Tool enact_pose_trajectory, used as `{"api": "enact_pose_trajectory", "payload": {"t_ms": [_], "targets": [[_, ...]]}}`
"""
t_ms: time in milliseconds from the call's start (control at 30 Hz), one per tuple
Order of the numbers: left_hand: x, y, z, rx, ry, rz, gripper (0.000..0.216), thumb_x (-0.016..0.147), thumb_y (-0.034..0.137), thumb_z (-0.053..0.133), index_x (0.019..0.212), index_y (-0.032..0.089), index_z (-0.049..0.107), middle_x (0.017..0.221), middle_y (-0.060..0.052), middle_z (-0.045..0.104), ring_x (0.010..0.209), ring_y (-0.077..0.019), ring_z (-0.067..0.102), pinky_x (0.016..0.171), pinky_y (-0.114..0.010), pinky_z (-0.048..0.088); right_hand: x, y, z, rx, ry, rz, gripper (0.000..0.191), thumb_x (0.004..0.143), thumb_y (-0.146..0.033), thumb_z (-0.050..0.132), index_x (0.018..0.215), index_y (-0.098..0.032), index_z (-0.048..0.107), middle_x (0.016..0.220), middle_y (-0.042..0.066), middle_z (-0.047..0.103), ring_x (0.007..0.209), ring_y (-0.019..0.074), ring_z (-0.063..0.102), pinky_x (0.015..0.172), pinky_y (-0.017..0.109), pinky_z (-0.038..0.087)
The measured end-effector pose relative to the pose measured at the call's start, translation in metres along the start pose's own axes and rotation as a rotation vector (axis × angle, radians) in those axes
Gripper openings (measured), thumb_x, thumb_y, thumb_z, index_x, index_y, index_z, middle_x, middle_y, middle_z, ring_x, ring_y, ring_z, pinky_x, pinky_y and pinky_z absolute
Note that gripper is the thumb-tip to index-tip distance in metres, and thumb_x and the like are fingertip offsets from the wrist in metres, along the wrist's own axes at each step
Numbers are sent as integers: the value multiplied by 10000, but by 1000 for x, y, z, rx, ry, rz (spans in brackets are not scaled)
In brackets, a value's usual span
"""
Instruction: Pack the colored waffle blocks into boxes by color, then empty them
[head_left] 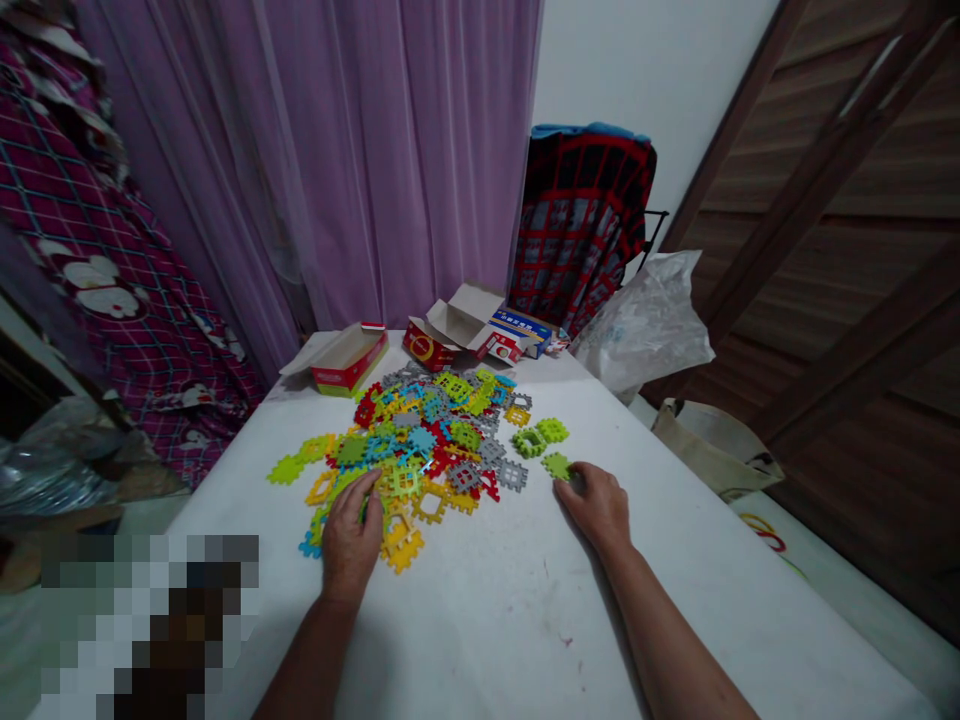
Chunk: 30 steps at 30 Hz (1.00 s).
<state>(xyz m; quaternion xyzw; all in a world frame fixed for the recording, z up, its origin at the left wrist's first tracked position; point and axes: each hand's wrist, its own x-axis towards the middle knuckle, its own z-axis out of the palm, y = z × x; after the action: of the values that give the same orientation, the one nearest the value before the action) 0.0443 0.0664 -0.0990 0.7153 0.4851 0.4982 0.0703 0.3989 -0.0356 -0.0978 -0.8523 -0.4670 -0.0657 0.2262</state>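
Observation:
A heap of interlocking plastic tiles [439,435] in green, yellow, blue, red and grey is spread over the white table. My left hand [351,530] rests on the near left side of this heap, fingers stretched and thumb apart, with no tile visibly gripped. To the right of the heap, my right hand [596,505] has its thumb and fingertips on the edge of a flat green tile [557,465]. Just beyond that tile lie a green window-shaped tile [529,442] and a solid green tile [553,430].
At the table's far end stand an open red-and-green box [349,362], an open red carton [431,347] and a blue box [525,330]. A clear plastic bag [645,320] hangs by the right edge, above a beige bag [716,450]. Purple curtains [405,160] hang behind.

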Motion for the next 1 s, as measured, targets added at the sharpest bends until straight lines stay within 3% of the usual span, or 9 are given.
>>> {"api": "enact_pose_trajectory", "payload": {"t_ms": [100, 200, 333, 467, 567, 700, 833, 1000], "targets": [[0, -1, 1, 1, -5, -10, 312, 882, 309, 450, 1075, 207, 674, 1076, -75, 718, 1005, -210, 662, 923, -368, 529, -2, -5, 2, 36, 84, -23, 290, 825, -377, 492, 988, -196, 651, 1089, 92, 680, 1015, 266, 565, 806, 371, 390], [0, -2, 2, -2, -3, -10, 314, 884, 313, 448, 1071, 207, 676, 1075, -75, 717, 1003, -210, 661, 928, -374, 527, 1, -28, 3, 114, 113, -150, 258, 847, -325, 471, 952, -205, 674, 1127, 84, 673, 1053, 251, 544, 840, 363, 379], [0, -2, 3, -5, 8, -4, 314, 889, 306, 444, 1071, 200, 676, 1074, -79, 718, 1007, -208, 662, 930, -375, 529, 17, -81, 5, 137, -24, -367, 262, 878, -307, 477, 998, -218, 692, 1101, 67, 690, 1034, 231, 543, 885, 353, 356], [2, -1, 3, -17, 6, 3, 313, 891, 289, 439, 1073, 194, 674, 1073, -81, 719, 1011, -205, 663, 931, -374, 531, 36, -130, 8, 11, -183, -426, 356, 876, -381, 522, 1170, -215, 635, 1154, 75, 680, 1079, 248, 523, 878, 355, 354], [2, 0, 3, -26, 3, -3, 313, 891, 286, 436, 1076, 197, 672, 1075, -81, 717, 1009, -205, 664, 934, -381, 531, 42, -149, 10, -91, -257, -447, 353, 880, -425, 525, 1140, -216, 641, 1125, 91, 690, 1080, 260, 526, 863, 360, 359], [3, 0, 2, -23, 2, 14, 311, 896, 279, 437, 1081, 197, 673, 1079, -81, 717, 1014, -205, 663, 932, -376, 534, 41, -154, 10, -114, -275, -470, 240, 909, -320, 476, 945, -214, 689, 996, 89, 717, 1006, 244, 557, 837, 347, 371], [3, 1, 2, -8, 3, 46, 313, 901, 270, 436, 1089, 183, 670, 1075, -89, 717, 1014, -204, 660, 925, -365, 535, 34, -145, 14, 208, -176, -292, 279, 906, -349, 440, 920, -213, 683, 909, 78, 709, 878, 223, 590, 777, 331, 412], [3, 4, 1, -7, -12, 73, 309, 905, 267, 436, 1098, 191, 664, 1088, -79, 714, 1022, -207, 658, 930, -372, 533, 12, -119, 25, 872, -286, -23, 404, 790, -512, 522, 998, -180, 624, 657, 4, 618, 570, 166, 526, 569, 289, 421]]}}
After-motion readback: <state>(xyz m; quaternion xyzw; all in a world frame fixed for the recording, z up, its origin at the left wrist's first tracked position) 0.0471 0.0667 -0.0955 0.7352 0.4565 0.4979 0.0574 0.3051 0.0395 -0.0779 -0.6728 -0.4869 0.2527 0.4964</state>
